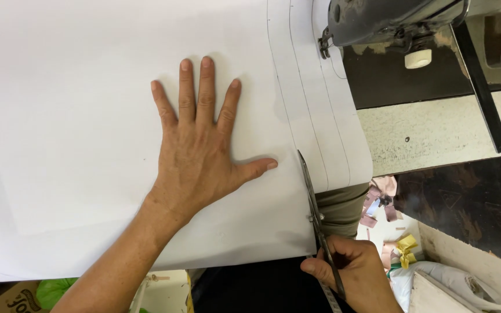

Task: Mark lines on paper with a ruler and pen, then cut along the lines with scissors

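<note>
White paper sheet lies flat, pencil-lined; dark scissors, apparently near-closed, cut along its right side.

Hands: left flattens paper, right scissors.

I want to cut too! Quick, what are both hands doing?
Left hand: open, pressed flat on the white sheet.
Right hand: closed around the scissors, cutting the sheet.

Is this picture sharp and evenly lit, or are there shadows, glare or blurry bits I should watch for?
Head view: bright, even light, the white sheet nearly washed out; soft shadows under the left hand and along the scissors; both hands fairly sharp, the right hand cut off by the bottom edge; the sewing machine at the top is dark; table edges bow slightly, like a wide lens.
</note>
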